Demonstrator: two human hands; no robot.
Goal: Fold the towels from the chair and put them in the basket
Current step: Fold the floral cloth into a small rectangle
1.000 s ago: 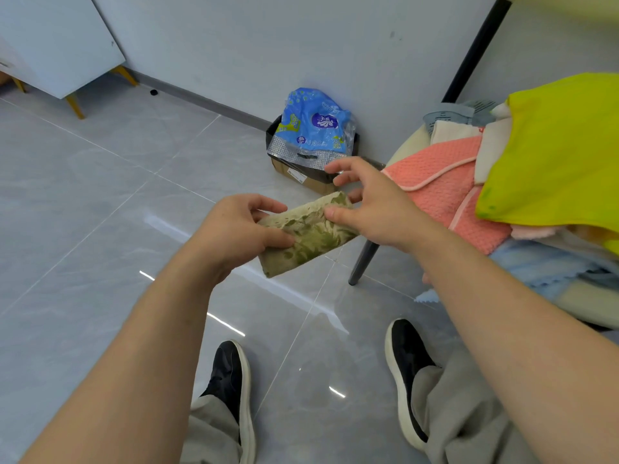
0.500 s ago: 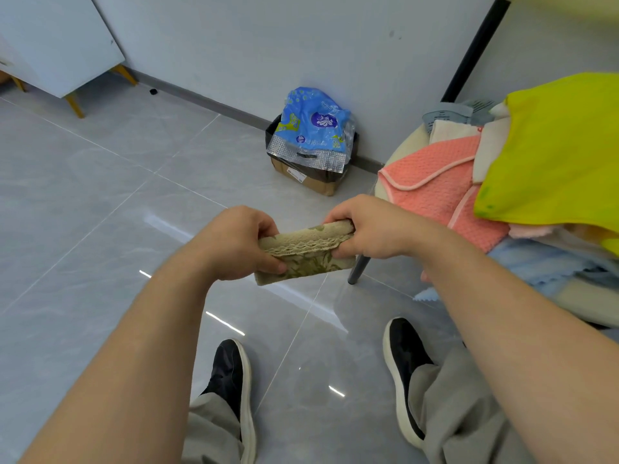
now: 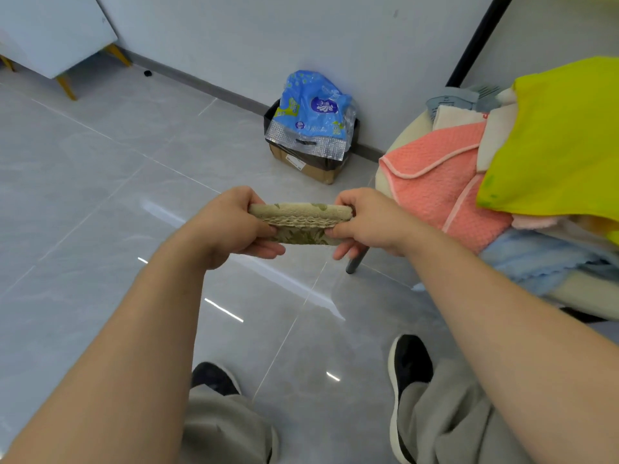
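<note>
We hold both forearms out ahead of us, reaching in from 7 and 5 o'clock and meeting at the centre of the view, over the floor (image 3: 100, 195). Between them is the towel (image 3: 301, 226), olive with a leaf print, folded into a short thick bundle that lies level, its lace edge running along the middle.

Our left hand (image 3: 231, 226) grips the bundle's 9 o'clock end, with the fingers curled over the top and the thumb tucked under. Our right hand (image 3: 368, 219) grips the 3 o'clock end in the same way, knuckles up, with one finger pointing down below the cloth. Both wrists are about level and the backs of the hands face us.

At 3 o'clock of the towel stands the chair (image 3: 382, 175), piled with a pink towel (image 3: 442, 182). A yellow cloth (image 3: 562, 139) lies over it at 2 o'clock, and a blue towel (image 3: 536, 259) sits lower, at 4 o'clock. At 12 o'clock, against the wall, a box (image 3: 308, 165) holds a blue bag (image 3: 311, 108).
</note>
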